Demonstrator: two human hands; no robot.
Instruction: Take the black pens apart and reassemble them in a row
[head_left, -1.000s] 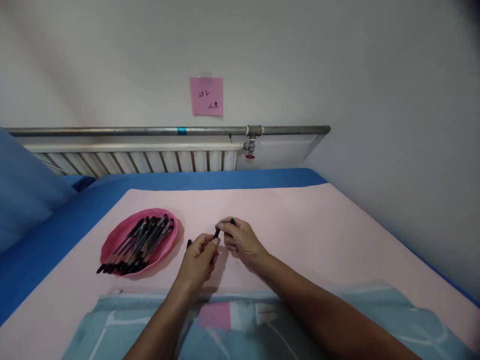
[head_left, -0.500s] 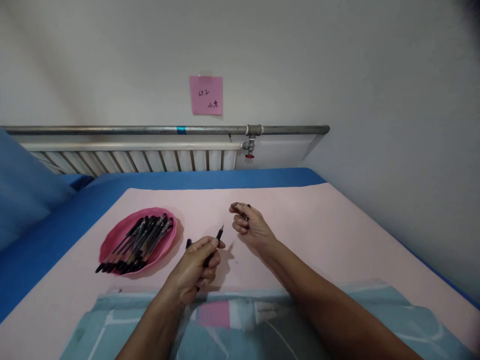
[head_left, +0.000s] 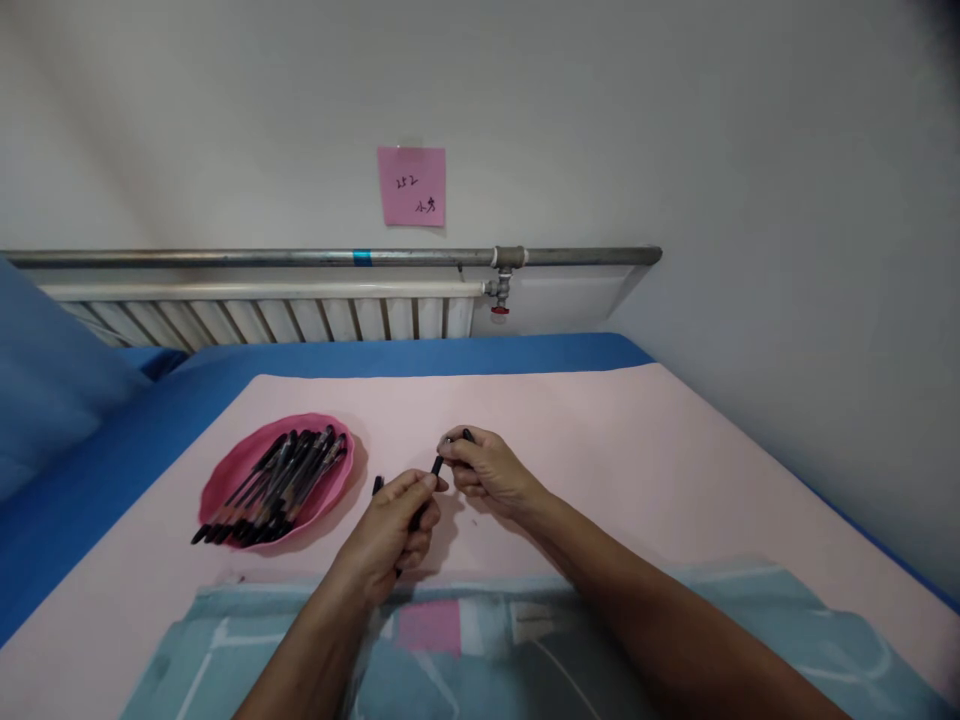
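Observation:
My left hand (head_left: 397, 520) is closed around a slim black pen (head_left: 437, 466), whose front end points up and to the right from between thumb and forefinger. A second black end (head_left: 377, 485) sticks out behind the same hand; whether it belongs to another pen is hidden. My right hand (head_left: 484, 468) has its thumb and forefinger pinched together at the pen's tip. Tucked in its curled fingers is a small black piece (head_left: 469, 435), mostly covered. Left of both hands, a pink dish (head_left: 217, 490) holds several black-ended clear pens (head_left: 289, 480).
Pale pink sheeting (head_left: 637, 450) covers the blue table (head_left: 540, 352). A teal patterned cloth (head_left: 262, 650) lies along the near edge. Behind stand a white radiator (head_left: 367, 318) and a metal pipe (head_left: 262, 258) with a valve (head_left: 501, 290). A pink note (head_left: 412, 187) hangs on the wall.
My right hand has moved left and slightly down, bringing its fingertips to the pen's tip, which stood uncovered before. My left hand has hardly moved.

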